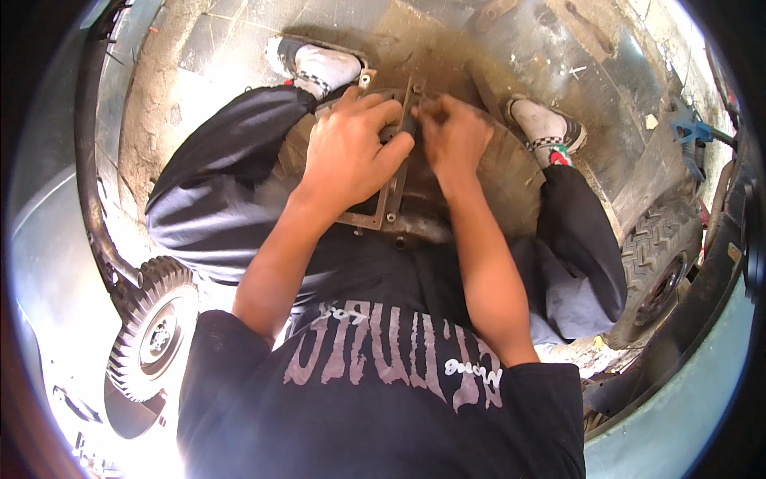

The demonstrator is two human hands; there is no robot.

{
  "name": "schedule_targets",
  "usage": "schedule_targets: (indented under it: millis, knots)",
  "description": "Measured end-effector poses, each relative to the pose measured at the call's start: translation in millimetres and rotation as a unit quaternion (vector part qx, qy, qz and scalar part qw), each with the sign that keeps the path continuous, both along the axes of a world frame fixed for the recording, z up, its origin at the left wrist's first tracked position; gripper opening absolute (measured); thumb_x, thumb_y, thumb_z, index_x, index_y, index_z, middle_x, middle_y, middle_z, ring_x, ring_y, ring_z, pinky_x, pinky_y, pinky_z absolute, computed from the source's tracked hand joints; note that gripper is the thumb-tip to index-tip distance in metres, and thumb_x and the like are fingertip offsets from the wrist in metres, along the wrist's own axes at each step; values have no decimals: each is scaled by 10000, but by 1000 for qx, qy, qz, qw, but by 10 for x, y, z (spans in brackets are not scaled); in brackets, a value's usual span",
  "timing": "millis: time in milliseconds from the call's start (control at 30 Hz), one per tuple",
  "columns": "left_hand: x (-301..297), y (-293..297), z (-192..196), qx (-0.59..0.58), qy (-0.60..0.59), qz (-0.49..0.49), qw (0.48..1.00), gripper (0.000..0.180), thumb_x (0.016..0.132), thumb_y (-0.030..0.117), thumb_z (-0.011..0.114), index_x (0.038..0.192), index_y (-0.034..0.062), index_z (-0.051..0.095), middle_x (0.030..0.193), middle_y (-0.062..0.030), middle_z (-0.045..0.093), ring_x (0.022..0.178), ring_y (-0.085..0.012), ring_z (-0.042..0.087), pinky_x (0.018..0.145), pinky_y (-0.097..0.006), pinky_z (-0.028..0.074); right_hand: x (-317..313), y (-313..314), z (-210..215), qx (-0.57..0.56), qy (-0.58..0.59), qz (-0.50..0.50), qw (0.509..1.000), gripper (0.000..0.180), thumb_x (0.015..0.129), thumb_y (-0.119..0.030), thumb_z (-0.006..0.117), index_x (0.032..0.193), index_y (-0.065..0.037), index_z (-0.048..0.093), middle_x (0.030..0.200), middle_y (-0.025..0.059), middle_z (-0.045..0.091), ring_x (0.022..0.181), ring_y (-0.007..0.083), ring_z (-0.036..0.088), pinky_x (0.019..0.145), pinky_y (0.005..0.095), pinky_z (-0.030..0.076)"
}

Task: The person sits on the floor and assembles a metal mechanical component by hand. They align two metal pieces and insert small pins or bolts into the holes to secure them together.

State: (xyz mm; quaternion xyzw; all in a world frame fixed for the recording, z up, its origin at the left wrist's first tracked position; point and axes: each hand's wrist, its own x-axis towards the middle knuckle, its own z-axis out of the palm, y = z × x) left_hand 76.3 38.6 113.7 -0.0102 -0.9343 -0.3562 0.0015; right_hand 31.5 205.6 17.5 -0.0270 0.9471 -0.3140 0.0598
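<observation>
A flat metal frame [369,220] with bolts along its bar lies in front of me between my legs. It rests over a large round brown thing [515,188] with a ribbed edge, whose kind I cannot tell. My left hand [349,148] is closed over the frame's left side, its thumb stretched toward the bar. Right of the bar, my right hand [456,136] has its fingers pinched together close to a small dark piece [409,125]. The fingertips hide whatever they hold. A bolt [391,216] shows at the frame's near end.
My feet rest on the dusty tiled floor [231,40] at either side. Wheels with treaded tyres stand at left [159,335] and right [658,267]. A blue tool [690,132] lies at the far right. A dark curved pipe [89,176] runs along the left.
</observation>
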Motion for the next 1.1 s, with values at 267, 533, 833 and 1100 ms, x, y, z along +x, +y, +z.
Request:
schedule_targets:
  millis: [267,533,833,1100]
  knots:
    - [48,17,-50,-12,48,-15,999,207,836,187,734,824,15,619,817,-145,605,924,-362,623,742,-480,515,-110,8,155,19,-77,-12,997,279,876,-396,836,878,-123,780,889,129,774,943,363,716,826,521,410]
    - [16,10,-60,-12,49,0,999,162,837,216,715,837,58,682,792,-95,655,901,-393,674,696,-493,563,315,97,167,31,-77,25,996,239,864,-360,842,858,-130,777,879,108,760,946,338,706,844,522,405]
    - [1,-33,7,-9,11,-14,1000,183,847,221,718,823,47,669,808,-102,661,922,-412,682,719,-497,579,4,-38,-1,12,27,-17,999,246,857,-359,854,874,-124,785,847,97,765,895,349,717,818,501,414]
    - [4,-6,-14,-34,66,-43,996,201,857,214,710,832,18,674,817,-128,663,950,-394,706,782,-524,588,30,33,111,-6,-54,-18,998,267,860,-369,851,888,-117,768,928,118,760,944,355,707,824,504,400]
